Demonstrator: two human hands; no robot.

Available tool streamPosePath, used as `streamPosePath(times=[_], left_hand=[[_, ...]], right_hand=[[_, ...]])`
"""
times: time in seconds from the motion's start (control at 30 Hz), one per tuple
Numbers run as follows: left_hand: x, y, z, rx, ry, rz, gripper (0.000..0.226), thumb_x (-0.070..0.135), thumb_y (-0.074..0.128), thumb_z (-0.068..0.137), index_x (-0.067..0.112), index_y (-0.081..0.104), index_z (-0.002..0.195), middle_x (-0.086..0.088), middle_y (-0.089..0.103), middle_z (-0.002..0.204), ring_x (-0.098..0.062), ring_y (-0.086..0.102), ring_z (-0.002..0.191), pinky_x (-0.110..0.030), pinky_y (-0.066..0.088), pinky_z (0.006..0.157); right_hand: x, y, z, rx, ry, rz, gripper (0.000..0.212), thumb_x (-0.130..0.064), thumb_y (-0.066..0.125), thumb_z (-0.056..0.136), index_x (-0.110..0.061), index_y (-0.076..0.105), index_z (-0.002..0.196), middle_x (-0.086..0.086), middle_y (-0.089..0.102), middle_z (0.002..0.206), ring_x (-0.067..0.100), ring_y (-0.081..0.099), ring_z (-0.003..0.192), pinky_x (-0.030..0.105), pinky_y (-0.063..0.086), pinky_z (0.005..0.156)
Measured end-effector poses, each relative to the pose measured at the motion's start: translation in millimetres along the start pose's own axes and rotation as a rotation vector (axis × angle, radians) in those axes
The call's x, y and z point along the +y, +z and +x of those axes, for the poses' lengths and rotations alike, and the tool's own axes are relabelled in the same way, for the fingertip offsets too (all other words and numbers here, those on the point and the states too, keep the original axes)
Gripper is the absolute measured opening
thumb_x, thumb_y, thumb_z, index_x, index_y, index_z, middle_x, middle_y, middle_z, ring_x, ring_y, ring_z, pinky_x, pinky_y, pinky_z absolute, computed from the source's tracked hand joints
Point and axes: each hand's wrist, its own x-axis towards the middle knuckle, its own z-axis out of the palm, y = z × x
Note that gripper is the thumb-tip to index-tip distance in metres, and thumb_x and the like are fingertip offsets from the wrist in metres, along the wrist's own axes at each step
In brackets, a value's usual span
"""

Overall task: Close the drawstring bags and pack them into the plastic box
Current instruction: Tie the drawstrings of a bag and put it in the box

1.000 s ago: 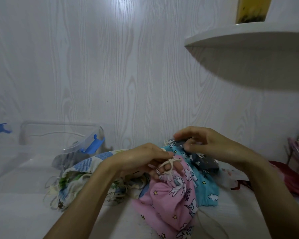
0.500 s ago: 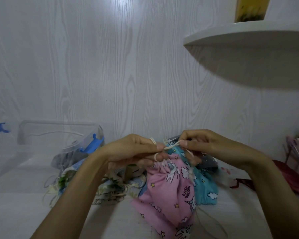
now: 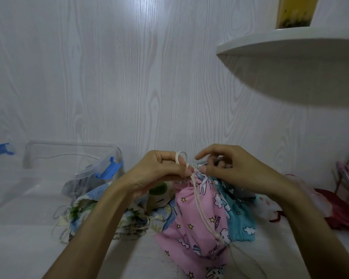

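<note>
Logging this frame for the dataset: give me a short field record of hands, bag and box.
left hand: left hand pinches the cream cotton drawstring, a loop above its fingers
right hand: right hand at the gathered mouth, grip unclear
bag in work: pink unicorn-print fabric bag, mouth cinched
waiting: teal cloud-print bag
box: clear plastic box, left of the hands

Pale wood-grain wall [image 3: 129, 87], white shelf [image 3: 290, 43], perhaps lamp glare.
</note>
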Motion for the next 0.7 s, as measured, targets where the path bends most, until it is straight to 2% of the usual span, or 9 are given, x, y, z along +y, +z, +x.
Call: streamPosePath(times=[0.07, 0.1, 0.17, 0.23, 0.33, 0.4, 0.5, 0.6, 0.7], left_hand=[[1, 2, -1, 0.004, 0.033, 0.045, 0.018, 0.0, 0.073, 0.062, 0.018, 0.07, 0.059, -0.006, 0.073, 0.071, -0.014, 0.071, 0.068, -0.021, 0.057, 0.07], [0, 2, -1, 0.013, 0.05, 0.085, 0.027, -0.005, 0.071, 0.067, 0.02, 0.069, 0.058, -0.004, 0.073, 0.068, -0.013, 0.07, 0.066, -0.021, 0.056, 0.068], [-1, 1, 0, 0.036, 0.079, 0.148, 0.034, -0.01, 0.067, 0.073, 0.02, 0.068, 0.059, -0.004, 0.071, 0.065, -0.012, 0.069, 0.063, -0.018, 0.054, 0.065], [-2, 0, 0, 0.067, 0.107, 0.175, 0.029, -0.011, 0.068, 0.074, 0.016, 0.067, 0.063, -0.007, 0.071, 0.066, -0.013, 0.069, 0.064, -0.017, 0.053, 0.064], [0, 1, 0, 0.12, 0.144, 0.229, 0.02, -0.007, 0.072, 0.071, 0.013, 0.069, 0.068, -0.014, 0.072, 0.071, -0.018, 0.07, 0.069, -0.02, 0.055, 0.067], [1, 2, 2, 0.186, 0.163, 0.305, 0.015, -0.002, 0.077, 0.068, 0.011, 0.071, 0.071, -0.015, 0.073, 0.073, -0.018, 0.071, 0.071, -0.021, 0.057, 0.072], [0, 3, 4, 0.323, 0.189, 0.429, 0.017, 0.005, 0.082, 0.063, 0.014, 0.074, 0.075, -0.008, 0.075, 0.072, -0.014, 0.073, 0.072, -0.026, 0.058, 0.077], [-6, 4, 5, 0.414, 0.218, 0.542, 0.015, 0.016, 0.083, 0.065, 0.02, 0.076, 0.078, 0.001, 0.074, 0.069, -0.007, 0.072, 0.069, -0.029, 0.059, 0.076], [-10, 1, 5, 0.413, 0.251, 0.57, 0.014, 0.029, 0.082, 0.066, 0.021, 0.077, 0.076, 0.002, 0.074, 0.068, -0.009, 0.072, 0.067, -0.036, 0.06, 0.074]], right_hand=[[1, 8, 2, -0.077, -0.025, 0.008, 0.015, -0.037, 0.062, 0.085, -0.045, 0.066, 0.097, -0.014, 0.067, 0.089, 0.016, 0.064, 0.074, 0.027, 0.054, 0.073], [0, 12, 3, -0.086, -0.034, 0.021, 0.015, -0.035, 0.062, 0.085, -0.044, 0.068, 0.095, -0.01, 0.069, 0.092, 0.025, 0.064, 0.078, 0.034, 0.053, 0.076], [-2, 17, 4, -0.039, -0.04, 0.078, 0.013, -0.028, 0.066, 0.082, -0.037, 0.073, 0.088, -0.002, 0.07, 0.089, 0.033, 0.062, 0.075, 0.039, 0.052, 0.073], [-2, 20, 6, 0.024, -0.039, 0.13, 0.01, -0.022, 0.069, 0.079, -0.029, 0.075, 0.083, 0.005, 0.071, 0.084, 0.035, 0.063, 0.079, 0.043, 0.053, 0.077], [-2, 24, 7, 0.063, -0.016, 0.172, 0.008, -0.02, 0.069, 0.077, -0.016, 0.074, 0.081, 0.008, 0.07, 0.076, 0.03, 0.063, 0.07, 0.04, 0.052, 0.072], [0, 26, 8, 0.083, 0.018, 0.174, 0.007, -0.021, 0.069, 0.077, -0.015, 0.073, 0.077, 0.001, 0.067, 0.068, 0.013, 0.058, 0.06, 0.029, 0.048, 0.064], [0, 31, 9, 0.116, 0.039, 0.162, 0.004, -0.022, 0.07, 0.074, -0.018, 0.072, 0.073, -0.002, 0.066, 0.067, 0.001, 0.052, 0.054, 0.019, 0.043, 0.059], [1, 33, 10, 0.146, 0.019, 0.092, 0.002, -0.021, 0.071, 0.075, -0.019, 0.072, 0.075, -0.002, 0.066, 0.068, -0.002, 0.047, 0.047, 0.013, 0.039, 0.053], [3, 29, 7, 0.075, 0.033, 0.131, 0.01, -0.026, 0.067, 0.084, -0.019, 0.074, 0.085, -0.006, 0.071, 0.077, -0.002, 0.06, 0.058, 0.014, 0.045, 0.063]])
